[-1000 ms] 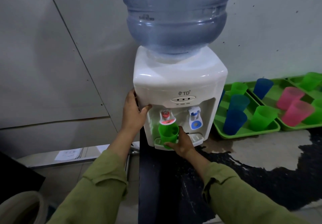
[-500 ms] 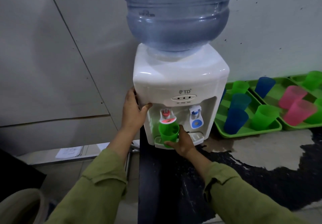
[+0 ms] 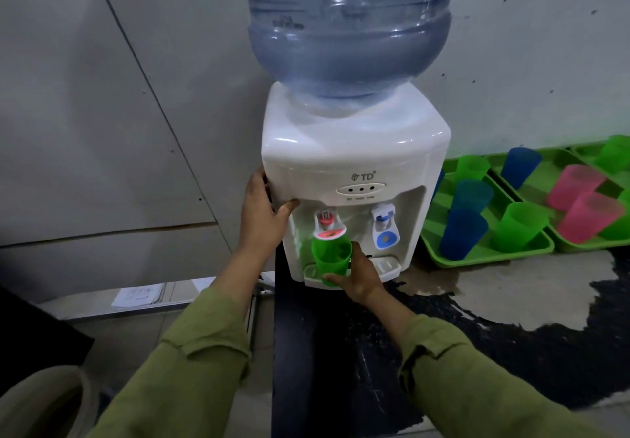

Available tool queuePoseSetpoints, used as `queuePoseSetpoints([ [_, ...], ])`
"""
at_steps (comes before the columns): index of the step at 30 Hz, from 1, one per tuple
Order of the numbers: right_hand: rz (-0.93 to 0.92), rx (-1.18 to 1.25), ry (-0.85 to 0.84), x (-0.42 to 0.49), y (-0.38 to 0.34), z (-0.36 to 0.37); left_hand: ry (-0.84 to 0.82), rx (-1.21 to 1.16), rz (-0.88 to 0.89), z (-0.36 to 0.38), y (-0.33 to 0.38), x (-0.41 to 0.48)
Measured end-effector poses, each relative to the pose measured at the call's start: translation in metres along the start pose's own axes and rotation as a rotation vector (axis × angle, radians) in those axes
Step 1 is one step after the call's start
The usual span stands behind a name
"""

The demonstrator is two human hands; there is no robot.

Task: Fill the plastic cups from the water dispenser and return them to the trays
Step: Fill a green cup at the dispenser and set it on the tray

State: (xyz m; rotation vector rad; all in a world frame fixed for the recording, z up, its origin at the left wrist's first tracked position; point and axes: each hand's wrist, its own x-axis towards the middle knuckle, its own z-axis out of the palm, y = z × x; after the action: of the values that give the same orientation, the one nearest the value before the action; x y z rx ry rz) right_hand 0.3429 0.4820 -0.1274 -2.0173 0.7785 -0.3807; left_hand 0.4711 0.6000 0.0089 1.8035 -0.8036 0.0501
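Observation:
A white water dispenser (image 3: 354, 151) with a big blue bottle (image 3: 347, 28) stands on the dark counter. My right hand (image 3: 358, 275) grips a green plastic cup (image 3: 331, 256) and holds it against the red tap lever (image 3: 329, 229), above the drip tray (image 3: 385, 265). My left hand (image 3: 264, 214) grips the dispenser's left front corner, thumb on its front face. The blue tap (image 3: 385, 229) to the right is untouched. Whether water runs into the cup I cannot tell.
Green trays (image 3: 484, 253) (image 3: 579, 248) at the right hold several blue, green and pink cups. The counter (image 3: 511, 301) is dark with worn pale patches. Papers (image 3: 138, 296) lie on a low ledge at the left, and a pale round rim (image 3: 44, 400) shows bottom left.
Both hands and the green cup stay at the red tap; only the camera has shifted slightly.

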Motion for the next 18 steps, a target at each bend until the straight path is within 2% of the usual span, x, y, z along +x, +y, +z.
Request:
queuePoseSetpoints([
  [18, -0.007, -0.024, 0.005, -0.0022, -0.0030, -0.0022, 0.009, -0.018, -0.029, 0.0019, -0.0019, -0.0009],
])
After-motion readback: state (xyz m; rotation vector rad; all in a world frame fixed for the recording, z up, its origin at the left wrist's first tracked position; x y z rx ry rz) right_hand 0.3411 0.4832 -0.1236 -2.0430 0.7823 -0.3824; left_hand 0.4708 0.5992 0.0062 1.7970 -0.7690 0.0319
